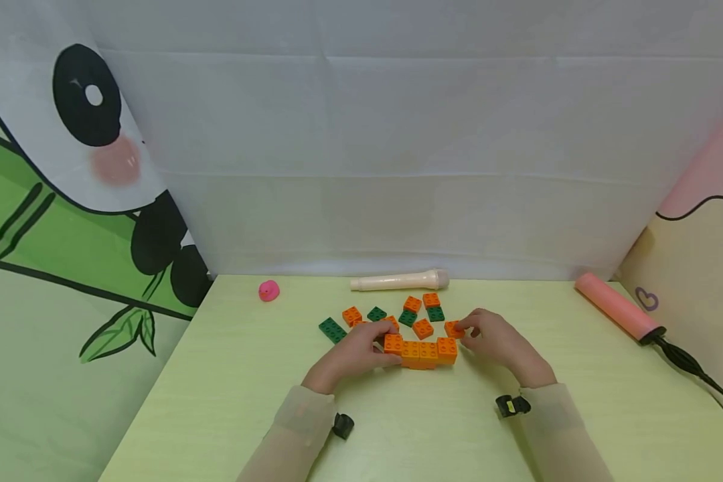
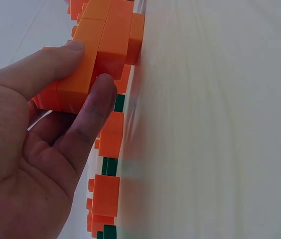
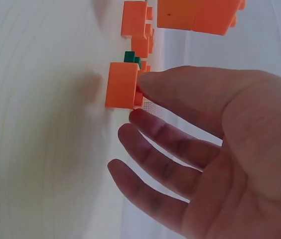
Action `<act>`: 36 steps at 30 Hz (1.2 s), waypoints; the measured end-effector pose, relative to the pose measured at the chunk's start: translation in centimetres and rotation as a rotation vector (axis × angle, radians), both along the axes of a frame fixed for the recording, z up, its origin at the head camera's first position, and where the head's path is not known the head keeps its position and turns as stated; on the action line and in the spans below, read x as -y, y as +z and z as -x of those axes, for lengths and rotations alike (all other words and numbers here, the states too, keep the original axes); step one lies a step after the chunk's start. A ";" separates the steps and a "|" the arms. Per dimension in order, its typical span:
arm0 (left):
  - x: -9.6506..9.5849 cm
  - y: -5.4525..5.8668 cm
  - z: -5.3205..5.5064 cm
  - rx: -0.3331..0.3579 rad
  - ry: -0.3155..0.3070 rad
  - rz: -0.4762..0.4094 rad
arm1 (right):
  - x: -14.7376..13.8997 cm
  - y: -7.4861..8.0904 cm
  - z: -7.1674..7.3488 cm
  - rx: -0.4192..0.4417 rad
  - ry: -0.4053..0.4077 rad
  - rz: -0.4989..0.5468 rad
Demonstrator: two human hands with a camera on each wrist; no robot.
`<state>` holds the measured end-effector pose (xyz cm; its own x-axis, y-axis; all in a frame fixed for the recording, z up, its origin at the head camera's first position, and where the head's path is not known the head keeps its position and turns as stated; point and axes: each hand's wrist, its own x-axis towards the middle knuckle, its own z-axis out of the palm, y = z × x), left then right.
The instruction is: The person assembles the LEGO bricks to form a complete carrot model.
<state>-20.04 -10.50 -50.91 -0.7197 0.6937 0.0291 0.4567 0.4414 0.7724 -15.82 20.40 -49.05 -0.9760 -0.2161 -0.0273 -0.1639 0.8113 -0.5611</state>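
Observation:
A joined row of orange toy building bricks (image 1: 419,352) is held in my left hand (image 1: 361,351), in front of the loose bricks. In the left wrist view, the thumb lies on one side of the row's end brick (image 2: 75,74) and fingers are on the other. My right hand (image 1: 499,343) pinches a single orange brick (image 1: 454,329) just beyond the row's right end. The right wrist view shows the thumb and index fingertips right at the studded side of this brick (image 3: 121,85), while the other fingers stay spread apart.
Loose orange bricks (image 1: 423,329) and green bricks (image 1: 333,330) lie behind the hands. Farther back are a pale microphone-shaped thing (image 1: 400,280) and a small pink toy (image 1: 268,290). A pink cylinder with a black handle (image 1: 620,308) lies at the table's right side.

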 end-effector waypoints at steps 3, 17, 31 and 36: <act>-0.1 0.0 0.0 -0.003 0.001 0.005 | -0.3 -0.2 0.1 -0.005 -0.005 0.004; -0.3 -0.3 0.1 0.002 -0.009 -0.004 | 0.0 -1.0 0.3 -0.008 -0.057 -0.021; -0.6 0.0 -0.4 -0.007 -0.011 0.019 | 0.4 -0.7 0.2 0.071 -0.085 0.006; -0.6 0.2 -0.4 -0.011 -0.010 0.028 | 0.1 -0.2 0.0 0.050 -0.085 0.013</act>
<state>-19.60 -9.92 -50.73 -0.7123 0.7017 0.0173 0.4696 0.4580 0.7548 -15.80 20.32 -49.26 -0.9883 -0.1333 -0.0746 -0.0662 0.8139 -0.5772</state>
